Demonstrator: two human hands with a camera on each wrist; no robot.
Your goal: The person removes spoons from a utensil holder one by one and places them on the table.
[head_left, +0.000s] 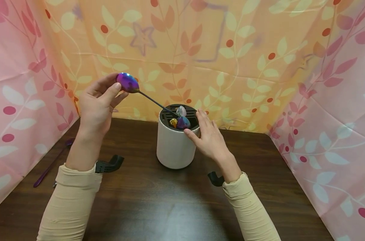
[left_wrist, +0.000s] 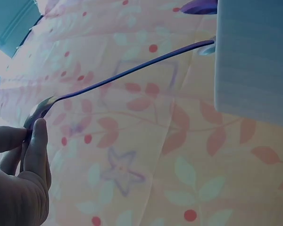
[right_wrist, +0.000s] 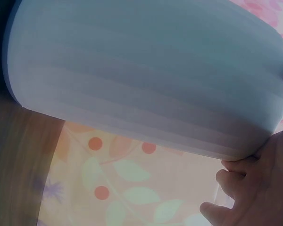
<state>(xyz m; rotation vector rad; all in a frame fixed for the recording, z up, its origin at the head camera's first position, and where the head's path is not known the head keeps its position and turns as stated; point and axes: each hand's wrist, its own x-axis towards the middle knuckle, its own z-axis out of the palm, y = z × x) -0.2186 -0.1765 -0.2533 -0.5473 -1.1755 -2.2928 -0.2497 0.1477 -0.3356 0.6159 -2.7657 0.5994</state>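
Observation:
A long-handled spoon with a purple-blue iridescent bowl (head_left: 127, 82) is pinched by its bowl in my left hand (head_left: 95, 103). Its thin dark handle slants down to the right, and the end reaches the slotted black top (head_left: 168, 116) of a white cylindrical utensil holder (head_left: 175, 150). In that top stand a silvery spoon (head_left: 181, 111), a gold one (head_left: 173, 123) and a blue-purple one (head_left: 183, 123), heads up. My right hand (head_left: 211, 139) rests against the holder's right rim with fingers extended. In the right wrist view its fingers (right_wrist: 231, 181) lie by the holder's rim.
On the dark wooden table (head_left: 140, 201) a purple long-handled spoon (head_left: 51, 167) lies at the left, with a small metallic tip partly hidden behind the left forearm. Floral cloth (head_left: 170, 40) hangs behind and on both sides. Black camera mounts (head_left: 110, 164) stick out from both wrists.

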